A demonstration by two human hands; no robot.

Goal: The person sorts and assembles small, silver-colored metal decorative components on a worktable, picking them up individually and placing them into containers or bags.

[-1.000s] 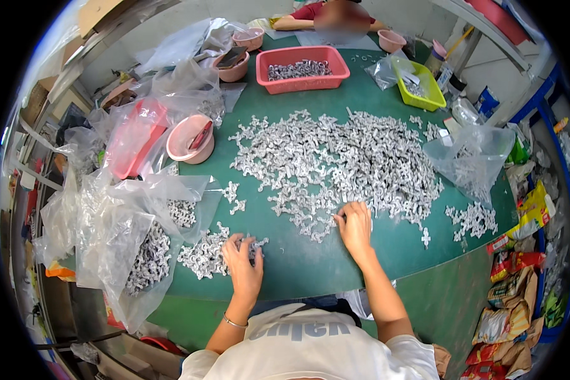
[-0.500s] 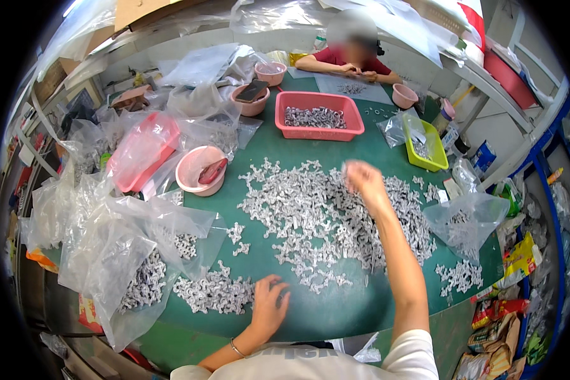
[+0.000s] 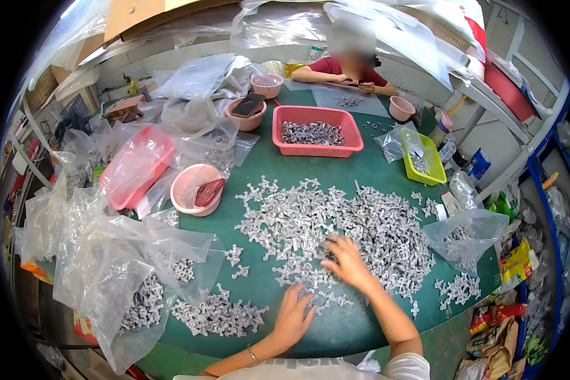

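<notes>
A wide heap of small grey metal parts (image 3: 285, 218) with knobby, branched shapes covers the middle of the green table (image 3: 247, 161). My right hand (image 3: 349, 263) is over the near part of this heap, fingers spread, with no part visible in it. At the heap's near edge, my left hand (image 3: 292, 318) rests low with its fingers bent and apart, touching or just above a few loose parts. To its left sits a smaller pile of the same grey parts (image 3: 218, 311). What lies under my fingertips is hidden.
Beyond the heap stands a pink tray (image 3: 316, 150) of metal parts, with a yellow-green tray (image 3: 425, 176) to its right. A pink bowl (image 3: 196, 211) holds a red-handled tool. Clear plastic bags (image 3: 107, 253) crowd the left side. Across the table a person (image 3: 323, 73) handles small parts.
My right hand has come back toward me from the far side of the heap and spread its fingers. My left hand has shifted right, from the smaller pile to the heap's near edge.
</notes>
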